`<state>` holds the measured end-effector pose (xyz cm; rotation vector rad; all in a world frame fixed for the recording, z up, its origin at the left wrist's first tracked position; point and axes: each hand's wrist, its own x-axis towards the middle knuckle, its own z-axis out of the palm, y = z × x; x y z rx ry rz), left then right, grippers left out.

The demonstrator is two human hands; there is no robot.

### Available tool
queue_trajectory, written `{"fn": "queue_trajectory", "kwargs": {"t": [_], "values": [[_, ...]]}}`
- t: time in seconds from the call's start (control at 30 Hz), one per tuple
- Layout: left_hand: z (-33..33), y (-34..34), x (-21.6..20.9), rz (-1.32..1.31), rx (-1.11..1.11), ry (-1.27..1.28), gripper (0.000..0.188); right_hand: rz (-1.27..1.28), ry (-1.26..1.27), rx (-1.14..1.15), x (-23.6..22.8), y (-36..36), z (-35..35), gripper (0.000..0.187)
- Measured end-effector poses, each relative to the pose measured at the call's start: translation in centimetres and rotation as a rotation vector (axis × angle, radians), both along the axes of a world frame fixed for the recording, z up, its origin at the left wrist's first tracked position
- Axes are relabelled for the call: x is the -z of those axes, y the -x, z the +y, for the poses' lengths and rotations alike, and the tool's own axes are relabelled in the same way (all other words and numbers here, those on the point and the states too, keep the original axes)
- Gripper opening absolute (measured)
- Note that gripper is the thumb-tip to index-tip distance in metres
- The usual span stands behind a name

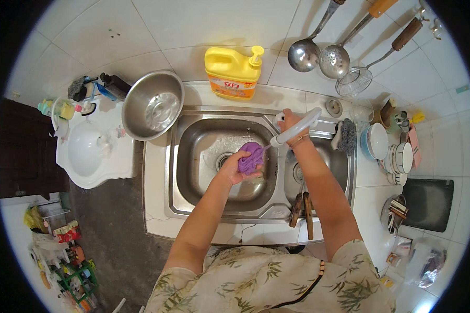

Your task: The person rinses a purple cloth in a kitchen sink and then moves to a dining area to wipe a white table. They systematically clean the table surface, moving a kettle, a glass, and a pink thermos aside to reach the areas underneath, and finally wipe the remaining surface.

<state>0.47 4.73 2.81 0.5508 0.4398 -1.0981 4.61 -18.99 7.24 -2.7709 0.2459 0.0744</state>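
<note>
My left hand (pixel 236 169) holds a crumpled purple cloth (pixel 251 158) over the large sink basin (pixel 196 177), its fingers curled beneath and around it. Water from the white faucet spout (pixel 296 129) runs onto the cloth. At the base of the faucet, behind the spout, my right hand (pixel 286 120) closes on the faucet; the spout and hand hide most of the handle. My right forearm passes over the small basin (pixel 324 156). There, two wooden-handled utensils (pixel 302 211) lean over the front rim, their far ends down in the basin.
A steel bowl (pixel 136 117) and a yellow detergent jug (pixel 232 73) stand behind the sink. Ladles and a strainer (pixel 334 61) hang at upper right. A grey scrubbing cloth (pixel 345 136), stacked bowls (pixel 401 159) and a black board (pixel 428 204) lie right. A white washbasin (pixel 86 148) stands left.
</note>
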Motion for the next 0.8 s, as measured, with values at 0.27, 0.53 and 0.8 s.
{"fn": "queue_trajectory", "kwargs": {"t": [0.27, 0.53, 0.8], "values": [[0.6, 0.2, 0.7, -0.041, -0.005, -0.16, 0.028, -0.538, 0.038, -0.068, 2.2, 3.2, 0.3, 0.033], [4.5, 1.1, 2.2, -0.313, 0.109, -0.598, 0.035, 0.406, 0.126, -0.419, 10.2, 9.7, 8.3, 0.018], [8.1, 4.3, 1.5, -0.193, 0.071, -0.744, 0.033, 0.707, 0.065, 0.064, 18.3, 10.3, 13.9, 0.015]]}}
